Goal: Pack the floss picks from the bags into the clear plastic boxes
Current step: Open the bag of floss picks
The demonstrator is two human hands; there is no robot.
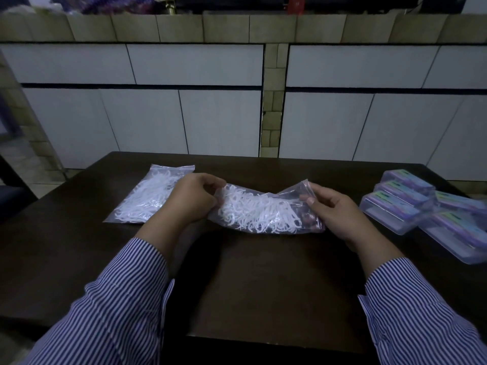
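A clear plastic bag (263,210) full of white floss picks lies across the middle of the dark table (250,280). My left hand (191,200) grips its left end with curled fingers. My right hand (334,209) pinches its right end between thumb and fingers, and that end is lifted a little. A second bag of floss picks (147,196) lies flat on the table to the left, partly behind my left hand. Several clear plastic boxes (411,204) with coloured labels are heaped at the table's right side.
Behind the table's far edge stands a wall of white panels (195,114) with a tiled ledge (237,27) on top. The heap of boxes reaches the right edge of the view.
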